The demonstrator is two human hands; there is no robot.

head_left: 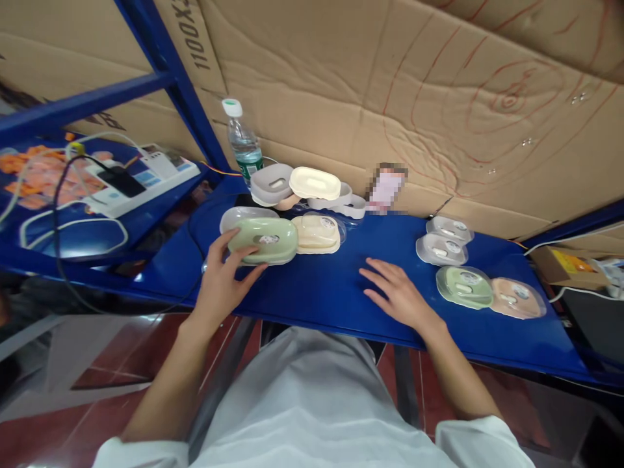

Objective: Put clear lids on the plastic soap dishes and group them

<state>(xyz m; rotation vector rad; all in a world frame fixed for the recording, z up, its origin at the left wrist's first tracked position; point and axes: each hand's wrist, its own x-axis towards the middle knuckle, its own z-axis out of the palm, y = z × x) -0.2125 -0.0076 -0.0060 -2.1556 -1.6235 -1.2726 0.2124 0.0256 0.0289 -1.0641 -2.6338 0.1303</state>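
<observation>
My left hand (221, 279) grips the left side of a green oval plastic soap dish (277, 242), fingers over its top and thumb at the front edge. A sticker or slot shows in the dish's middle. Behind it, partly hidden, lies a grey dish (234, 218). To its right sits a cream dish (316, 235) with a round label and clear plastic around it. My right hand (397, 296) is by the front of the blue table (312, 286), fingers spread, holding nothing.
At the back are stacked grey (270, 185) and cream pieces (314, 183), a water bottle (244, 146) and a blurred phone-like object (387, 188). Several packaged dishes (465, 287) lie at right. A power strip (141, 188) with cables is at left. Cardboard (312, 78) walls the rear.
</observation>
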